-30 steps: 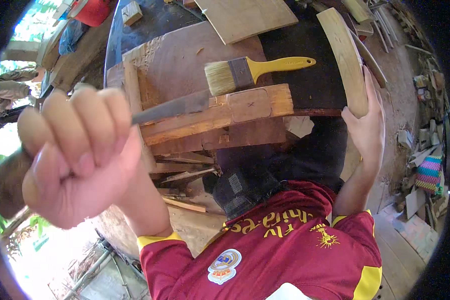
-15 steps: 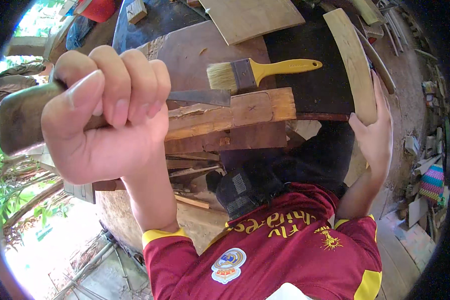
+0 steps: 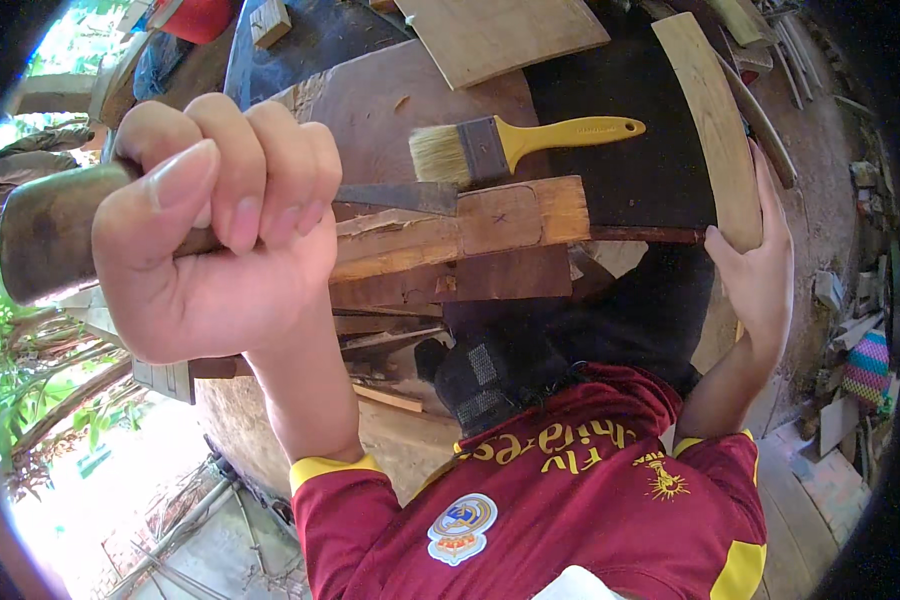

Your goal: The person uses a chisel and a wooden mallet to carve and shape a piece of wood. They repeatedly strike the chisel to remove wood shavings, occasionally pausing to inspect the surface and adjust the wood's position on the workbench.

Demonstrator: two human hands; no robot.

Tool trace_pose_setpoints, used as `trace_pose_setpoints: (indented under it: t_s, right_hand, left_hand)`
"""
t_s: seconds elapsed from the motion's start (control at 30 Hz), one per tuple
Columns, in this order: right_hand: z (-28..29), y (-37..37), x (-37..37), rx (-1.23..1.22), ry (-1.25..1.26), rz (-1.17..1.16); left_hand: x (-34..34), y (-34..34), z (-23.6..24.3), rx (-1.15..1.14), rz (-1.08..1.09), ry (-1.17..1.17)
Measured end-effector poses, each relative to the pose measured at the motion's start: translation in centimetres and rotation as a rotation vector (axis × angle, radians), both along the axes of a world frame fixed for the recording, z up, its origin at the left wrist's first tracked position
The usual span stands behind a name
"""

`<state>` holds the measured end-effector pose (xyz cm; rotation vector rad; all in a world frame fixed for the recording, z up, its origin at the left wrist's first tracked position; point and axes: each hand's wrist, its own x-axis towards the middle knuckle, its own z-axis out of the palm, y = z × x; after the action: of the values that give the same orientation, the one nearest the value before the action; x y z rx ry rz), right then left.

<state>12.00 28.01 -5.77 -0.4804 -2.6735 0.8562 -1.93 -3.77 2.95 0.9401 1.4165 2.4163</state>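
My left hand [image 3: 215, 230] is closed in a fist around a chisel [image 3: 55, 235]. Its thick, dark handle sticks out on the left, and its flat metal blade points right. In this view the blade tip overlaps a rough-edged wooden block [image 3: 500, 215] marked with a cross inside a drawn outline; whether it touches the wood I cannot tell. At the right, my right hand [image 3: 755, 275] grips the near end of a long pale wooden board [image 3: 708, 120], thumb on the near side. A paintbrush [image 3: 560, 135] with a yellow handle lies just beyond the block.
Beyond the brush lies a flat wooden panel [image 3: 510, 35], with a small wood offcut [image 3: 269, 23] farther left. A red container [image 3: 195, 18] stands at the far left. Wood scraps and a colourful woven item [image 3: 867, 368] lie along the right side.
The chisel and my left fist have shifted very slightly right. My right hand keeps its grip on the board; the view has moved a little.
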Motion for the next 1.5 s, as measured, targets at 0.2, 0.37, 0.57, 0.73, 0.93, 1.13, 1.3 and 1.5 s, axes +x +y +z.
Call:
trace_pose_setpoints:
  t_s: [0.2,0.37,0.57,0.73,0.93,1.13,1.3,1.5]
  right_hand:
    - [0.5,-0.1,-0.1,-0.081,-0.054,-0.017]
    - [-0.1,0.3,0.0,-0.094,-0.017,-0.003]
    - [-0.1,0.3,-0.1,-0.083,0.003,-0.008]
    - [-0.1,0.3,-0.1,-0.117,0.001,-0.014]
    - [0.0,0.1,-0.1,-0.086,0.008,-0.016]
    - [0.0,0.2,-0.1,-0.057,0.018,0.015]
    - [0.2,0.2,0.2,-0.114,0.022,0.015]
    - [4.6,1.6,-2.5,0.053,0.396,0.18]
  left_hand:
    - [0.1,0.1,0.0,-0.007,0.028,-0.002]
    - [0.1,-0.1,0.0,-0.016,0.044,-0.021]
    - [0.3,0.1,0.1,-0.02,0.093,-0.034]
    - [0.7,0.3,0.1,-0.02,0.166,-0.044]
    - [1.9,1.7,0.0,-0.068,0.366,0.066]
    - [2.7,3.6,-0.2,-0.18,0.58,0.193]
    - [2.2,4.9,-0.4,-0.25,0.683,0.274]
    - [0.8,4.6,-1.9,-0.028,0.591,0.189]
